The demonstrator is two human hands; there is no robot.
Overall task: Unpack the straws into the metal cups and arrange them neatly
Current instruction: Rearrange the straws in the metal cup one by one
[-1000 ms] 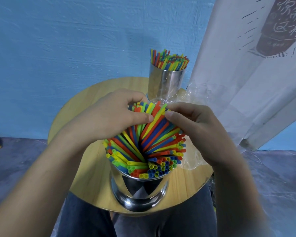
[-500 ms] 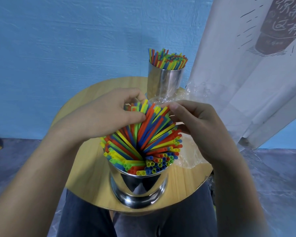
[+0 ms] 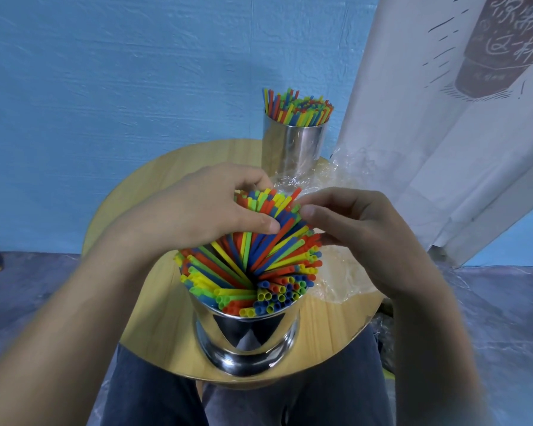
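Note:
A shiny metal cup point(image 3: 246, 336) stands at the near edge of the round wooden table point(image 3: 154, 318), packed with coloured straws point(image 3: 259, 262) fanned out in a twist. My left hand point(image 3: 197, 210) lies over the far left of the bundle, its thumb pressed on the straw tops. My right hand point(image 3: 354, 232) touches the bundle's far right side with thumb and fingertips. A second metal cup point(image 3: 293, 149) at the table's far edge holds upright straws point(image 3: 299, 107).
Crumpled clear plastic wrapping point(image 3: 342, 272) lies on the table's right side, between the two cups. A white printed banner point(image 3: 443, 118) hangs at the right against the blue wall. My legs in dark trousers point(image 3: 259, 404) are under the table's near edge.
My left thumb has slid further across the straw tops towards the right, and my right fingers have shifted along the bundle's far side. The straws' fan has twisted slightly.

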